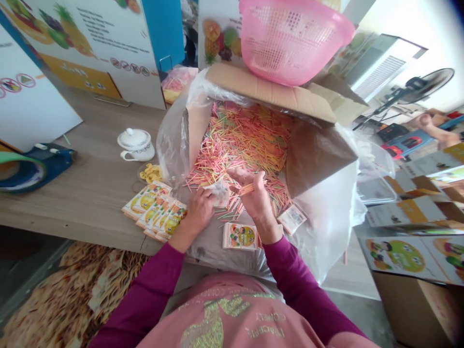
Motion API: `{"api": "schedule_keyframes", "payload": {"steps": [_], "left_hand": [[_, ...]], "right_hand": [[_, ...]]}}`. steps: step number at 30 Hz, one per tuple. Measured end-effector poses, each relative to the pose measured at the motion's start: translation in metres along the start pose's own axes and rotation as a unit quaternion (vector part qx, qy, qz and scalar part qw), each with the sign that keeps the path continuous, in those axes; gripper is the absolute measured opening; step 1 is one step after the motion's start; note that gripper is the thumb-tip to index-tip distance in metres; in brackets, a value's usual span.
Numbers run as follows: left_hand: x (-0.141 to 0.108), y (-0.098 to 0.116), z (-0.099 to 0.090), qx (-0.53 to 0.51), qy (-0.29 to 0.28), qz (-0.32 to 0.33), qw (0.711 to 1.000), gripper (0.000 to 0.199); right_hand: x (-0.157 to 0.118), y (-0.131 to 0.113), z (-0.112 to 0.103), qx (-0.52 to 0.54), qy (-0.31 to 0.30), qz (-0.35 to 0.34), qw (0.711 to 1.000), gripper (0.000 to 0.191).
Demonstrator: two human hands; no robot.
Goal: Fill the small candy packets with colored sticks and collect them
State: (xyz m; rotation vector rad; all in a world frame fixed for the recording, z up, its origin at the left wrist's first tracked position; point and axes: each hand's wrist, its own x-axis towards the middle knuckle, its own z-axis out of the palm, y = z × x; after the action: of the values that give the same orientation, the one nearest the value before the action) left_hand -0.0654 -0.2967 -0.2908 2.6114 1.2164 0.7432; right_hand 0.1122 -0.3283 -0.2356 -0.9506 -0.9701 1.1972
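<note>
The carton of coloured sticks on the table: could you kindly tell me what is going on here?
A person's left hand holds a small clear plastic bag while their right hand grips a small bundle of coloured sticks over a plastic-lined carton heaped with more. Printed packets lie stacked by the left hand, and a pink plastic basket sits on the carton's flap.

Bright even light, soft shadows, fisheye-warped edges, mild blur

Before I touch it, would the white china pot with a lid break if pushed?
The white china lidded pot looks glazed, so probably fragile. Its lid seems only to rest on top, so it could slide off if pushed.
</note>
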Motion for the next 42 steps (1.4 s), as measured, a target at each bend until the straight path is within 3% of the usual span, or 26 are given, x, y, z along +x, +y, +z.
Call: {"api": "schedule_keyframes", "payload": {"steps": [2, 4, 7, 10, 14, 18, 22, 26, 32, 34, 37, 40, 42], "left_hand": [[0.002, 0.008, 0.000, 0.070, -0.061, -0.018, 0.995, 0.025], [0.004, 0.013, -0.001, 0.093, -0.079, -0.036, 0.992, 0.025], [0.005, 0.008, -0.003, 0.055, -0.050, -0.059, 0.995, 0.021], [0.005, -0.007, -0.004, -0.076, 0.024, -0.081, 0.994, 0.016], [0.002, -0.017, -0.006, -0.274, 0.093, -0.075, 0.954, 0.019], [0.001, -0.007, -0.008, -0.365, 0.107, -0.071, 0.922, 0.014], [0.003, 0.005, -0.011, -0.432, 0.098, -0.071, 0.894, 0.011], [0.002, 0.014, -0.008, -0.499, 0.071, -0.114, 0.856, 0.016], [-0.003, 0.030, 0.003, -0.596, 0.015, -0.140, 0.790, 0.029], [-0.010, 0.035, -0.002, -0.583, 0.013, -0.130, 0.802, 0.030], [-0.035, 0.030, -0.022, -0.459, 0.021, -0.108, 0.881, 0.024], [-0.067, 0.007, -0.044, -0.201, 0.043, -0.095, 0.974, 0.030], [-0.085, -0.014, -0.052, -0.021, 0.043, -0.097, 0.994, 0.029]], "right_hand": [[-0.002, 0.007, -0.005, 0.003, 0.025, 0.010, 1.000, 0.077], [-0.004, 0.013, -0.009, 0.008, 0.047, 0.005, 0.999, 0.073], [-0.006, 0.018, -0.014, 0.018, 0.070, -0.009, 0.997, 0.072], [-0.006, 0.017, -0.015, 0.028, 0.078, -0.010, 0.996, 0.073], [-0.003, 0.007, -0.006, 0.036, 0.053, -0.008, 0.998, 0.076], [0.000, 0.002, 0.006, 0.023, 0.009, -0.021, 0.999, 0.078], [-0.002, 0.005, 0.008, -0.063, -0.037, -0.056, 0.996, 0.075], [-0.007, 0.004, 0.001, -0.181, -0.095, -0.114, 0.972, 0.056], [-0.019, -0.004, 0.009, -0.132, -0.105, -0.111, 0.979, 0.055], [-0.024, -0.005, 0.015, -0.138, -0.122, -0.107, 0.977, 0.056], [-0.031, -0.004, 0.006, -0.157, -0.147, -0.101, 0.971, 0.049], [-0.028, 0.001, -0.032, -0.229, -0.080, -0.091, 0.966, 0.037], [-0.021, 0.004, -0.068, -0.321, -0.003, -0.074, 0.944, 0.035]]}}
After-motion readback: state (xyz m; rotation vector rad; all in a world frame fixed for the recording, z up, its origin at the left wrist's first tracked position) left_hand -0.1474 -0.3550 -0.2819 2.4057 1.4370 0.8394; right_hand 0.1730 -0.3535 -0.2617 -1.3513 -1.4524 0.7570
